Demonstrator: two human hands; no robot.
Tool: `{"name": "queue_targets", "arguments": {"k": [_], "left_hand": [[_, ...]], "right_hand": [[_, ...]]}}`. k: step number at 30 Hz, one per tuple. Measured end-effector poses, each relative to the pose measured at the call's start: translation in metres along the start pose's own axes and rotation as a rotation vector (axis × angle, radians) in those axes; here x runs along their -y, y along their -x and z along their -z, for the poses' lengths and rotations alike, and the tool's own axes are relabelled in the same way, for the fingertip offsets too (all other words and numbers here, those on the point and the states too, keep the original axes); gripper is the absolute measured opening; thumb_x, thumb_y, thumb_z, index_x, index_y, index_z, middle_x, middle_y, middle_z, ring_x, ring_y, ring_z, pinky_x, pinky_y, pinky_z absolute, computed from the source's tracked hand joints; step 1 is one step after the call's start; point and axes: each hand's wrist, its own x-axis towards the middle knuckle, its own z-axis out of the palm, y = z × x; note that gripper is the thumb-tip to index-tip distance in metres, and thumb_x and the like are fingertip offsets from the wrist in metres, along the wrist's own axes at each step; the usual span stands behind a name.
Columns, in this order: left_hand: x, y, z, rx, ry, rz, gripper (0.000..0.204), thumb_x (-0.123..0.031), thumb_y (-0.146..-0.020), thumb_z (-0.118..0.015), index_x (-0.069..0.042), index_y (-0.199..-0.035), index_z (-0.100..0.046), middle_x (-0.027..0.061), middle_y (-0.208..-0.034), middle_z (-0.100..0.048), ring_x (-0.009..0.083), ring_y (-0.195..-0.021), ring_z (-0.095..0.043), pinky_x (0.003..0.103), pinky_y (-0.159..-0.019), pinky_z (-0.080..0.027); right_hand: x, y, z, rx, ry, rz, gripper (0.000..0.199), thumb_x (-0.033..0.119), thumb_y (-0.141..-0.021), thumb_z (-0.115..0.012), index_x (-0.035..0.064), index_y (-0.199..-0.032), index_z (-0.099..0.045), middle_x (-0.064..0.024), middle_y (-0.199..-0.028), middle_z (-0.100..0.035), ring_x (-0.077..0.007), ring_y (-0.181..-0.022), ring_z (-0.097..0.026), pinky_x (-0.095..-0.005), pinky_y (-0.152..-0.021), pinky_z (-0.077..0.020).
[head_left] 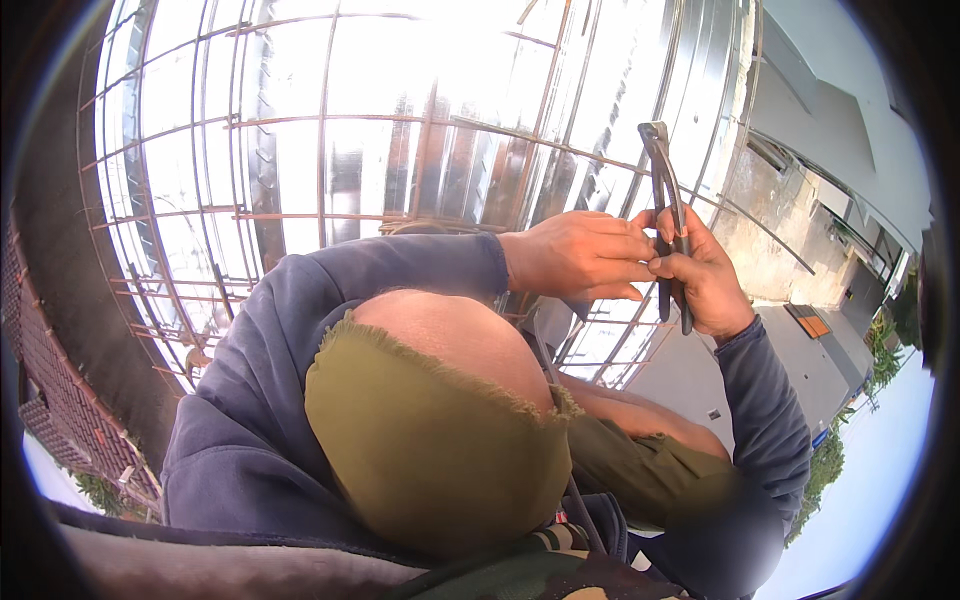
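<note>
Long-handled end-cutting pincers [660,180] stand upright in my right hand [712,275], with the dark jaws at the top and the two handles running down through the fingers. My left hand [580,255] reaches across from the left, back of the hand up. Its fingers are held close together, and the fingertips meet the right thumb and fingers beside the pincers' handles. Whatever is pinched there is too small or hidden to make out. Both hands are above a grid of rusty steel bars [300,217] laid over shiny ribbed metal decking [360,165].
My bent knee in olive trousers [440,430] fills the near middle, and the other leg [640,415] is folded to its right. A weathered concrete surface [790,215] borders the decking at right, near an orange item [808,320]. A tiled roof [75,400] lies far left.
</note>
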Motion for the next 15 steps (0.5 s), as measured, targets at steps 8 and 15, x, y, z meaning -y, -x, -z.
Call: {"name": "queue_targets", "arguments": {"k": [8,15], "left_hand": [[0.040,0.049,-0.025,-0.229,1.023,1.551,0.056,-0.033,-0.112,-0.060,0.001,-0.154,-0.045,0.0179,-0.130,-0.065,0.0221,-0.105,-0.071,0.035,-0.094,-0.060],[0.068,0.035,-0.066,-0.433,1.302,1.579,0.034,-0.025,-0.114,-0.056,-0.010,-0.144,-0.054,0.0096,-0.114,-0.071,0.0193,-0.092,-0.072,0.033,-0.084,-0.059]], "right_hand": [[0.005,-0.045,0.017,-0.330,2.089,0.355,0.035,0.011,-0.101,-0.056,0.0040,-0.135,-0.062,-0.0164,-0.163,-0.049,-0.0336,-0.142,-0.053,-0.0573,-0.110,-0.0447],[-0.022,-0.063,-0.016,-0.405,2.332,0.194,0.048,0.031,-0.104,-0.057,0.0079,-0.145,-0.063,-0.0125,-0.175,-0.032,-0.0316,-0.160,-0.032,-0.0691,-0.123,-0.0286]]}}
